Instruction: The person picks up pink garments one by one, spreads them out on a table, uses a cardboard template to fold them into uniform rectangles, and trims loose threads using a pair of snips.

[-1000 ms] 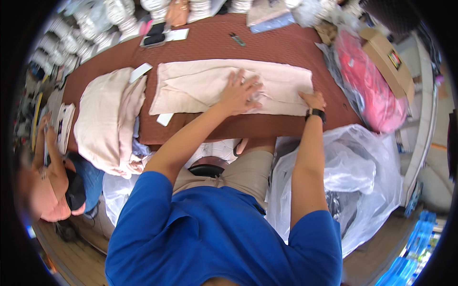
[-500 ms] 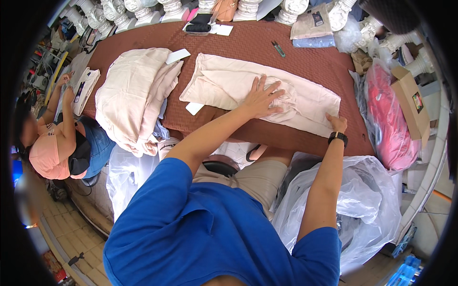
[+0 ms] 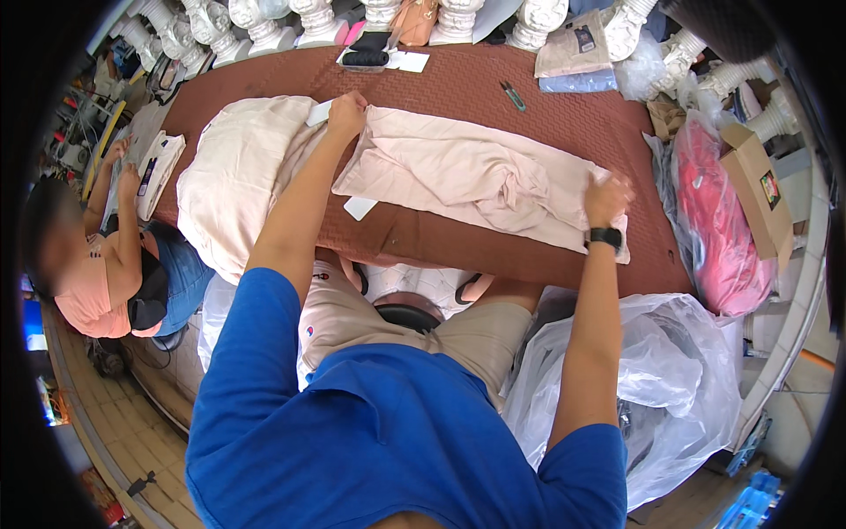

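A pale pink folded garment [image 3: 441, 163] lies lengthwise on the brown table cover, with bunched creases in its middle. My left hand [image 3: 350, 113] is closed at its far left corner, fingers drawn together on the cloth. A white card [image 3: 319, 113] pokes out just left of that hand, over the edge of a pale pink garment pile [image 3: 233, 167]. My right hand [image 3: 608, 201] is over the garment's right end; motion smears its fingers. A second white card [image 3: 359, 208] shows under the garment's near left edge.
Small green snips [image 3: 513, 95] lie on the table cover [image 3: 449, 84] beyond the garment. Black thread [image 3: 366, 58] sits at the far edge before white balusters. Packaged clothes [image 3: 575, 53] and a pink bagged bundle [image 3: 714, 212] are rightward. Another person [image 3: 106, 273] works at left.
My left hand has left the garment's middle and reached its far left corner. The right hand has risen from the near right corner onto the right end. The garment has shifted slightly nearer.
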A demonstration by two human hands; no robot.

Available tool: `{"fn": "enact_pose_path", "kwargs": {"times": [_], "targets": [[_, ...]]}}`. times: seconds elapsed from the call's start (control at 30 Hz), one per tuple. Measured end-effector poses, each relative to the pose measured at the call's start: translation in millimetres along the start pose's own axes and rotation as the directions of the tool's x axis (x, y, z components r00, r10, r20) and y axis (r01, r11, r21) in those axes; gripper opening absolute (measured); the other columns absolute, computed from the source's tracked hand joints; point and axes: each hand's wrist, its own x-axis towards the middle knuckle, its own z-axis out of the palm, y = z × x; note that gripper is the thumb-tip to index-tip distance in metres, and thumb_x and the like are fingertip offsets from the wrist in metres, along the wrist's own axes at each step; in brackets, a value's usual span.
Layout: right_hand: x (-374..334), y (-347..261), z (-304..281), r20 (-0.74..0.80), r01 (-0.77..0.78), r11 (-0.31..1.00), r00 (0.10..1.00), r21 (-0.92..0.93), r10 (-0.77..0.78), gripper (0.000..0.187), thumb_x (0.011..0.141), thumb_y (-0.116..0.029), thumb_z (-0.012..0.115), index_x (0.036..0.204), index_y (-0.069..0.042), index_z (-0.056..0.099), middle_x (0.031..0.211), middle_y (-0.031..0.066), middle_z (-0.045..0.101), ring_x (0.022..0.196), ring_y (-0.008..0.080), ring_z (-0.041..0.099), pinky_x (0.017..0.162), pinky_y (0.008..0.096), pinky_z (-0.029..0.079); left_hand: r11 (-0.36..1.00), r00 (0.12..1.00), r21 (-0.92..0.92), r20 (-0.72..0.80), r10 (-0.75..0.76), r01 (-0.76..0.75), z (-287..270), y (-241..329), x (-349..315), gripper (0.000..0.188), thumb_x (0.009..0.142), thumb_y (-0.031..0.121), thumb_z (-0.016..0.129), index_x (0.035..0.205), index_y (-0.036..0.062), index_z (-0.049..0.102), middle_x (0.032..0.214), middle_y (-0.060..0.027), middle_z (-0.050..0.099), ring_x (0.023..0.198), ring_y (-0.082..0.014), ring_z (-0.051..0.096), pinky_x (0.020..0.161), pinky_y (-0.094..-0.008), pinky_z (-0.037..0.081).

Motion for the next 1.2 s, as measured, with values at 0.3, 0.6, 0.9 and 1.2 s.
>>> {"fn": "enact_pose_path", "kwargs": {"times": [0.3,0.6,0.9,1.2], "targets": [[-47.7,-185.1,-20.5,-0.055,0.484,0.547,0.781,0.683,-0.622,0.030,0.085,-0.027,0.067,0.110,-0.010,0.063,0.112,0.0131,0.056,0.103,0.0353,0.052,0.084,0.0502,0.046,0.933,0.944,-0.157,0.012,0.329,-0.323,3.8,-20.0,18.3,0.016,0.075,-0.004,0.062,0.087,0.0033,0.069,0.084,-0.0165,0.067,0.082,-0.0345,0.065,0.075,-0.0411,0.052],[-90.7,-302.7,-34.5,-0.006,0.467,0.430,0.683,0.772,-0.731,0.034,0.082,-0.030,0.069,0.104,-0.005,0.064,0.112,0.0147,0.057,0.106,0.0347,0.050,0.090,0.0486,0.042,0.877,0.825,-0.174,0.295,0.481,-0.449,-5.1,-27.7,39.6,0.016,0.074,-0.003,0.067,0.088,0.0038,0.070,0.085,-0.0149,0.066,0.083,-0.0312,0.064,0.074,-0.0394,0.051],[-53.3,-325.1,-27.1,0.082,0.289,0.543,0.825,0.789,-0.559,0.016,0.088,-0.012,0.059,0.099,-0.002,0.053,0.099,0.0217,0.062,0.089,0.0417,0.061,0.075,0.0505,0.048,0.897,0.904,-0.433,0.342,0.256,-0.090,-4.3,-31.3,46.6,0.009,0.081,0.007,0.071,0.085,0.0015,0.066,0.076,-0.0042,0.066,0.066,-0.0143,0.059,0.063,-0.0303,0.048],[-25.1,-309.9,-25.9,-0.061,0.365,0.649,0.895,0.667,-0.441,0.018,0.078,0.003,0.058,0.094,-0.005,0.053,0.097,0.0172,0.059,0.084,0.0388,0.062,0.070,0.0468,0.050,0.741,0.849,-0.543,0.524,-0.068,0.395,-6.2,-29.4,52.7,0.015,0.079,0.018,0.074,0.085,0.0053,0.070,0.080,-0.0005,0.066,0.071,-0.0081,0.058,0.061,-0.0230,0.048]]}}
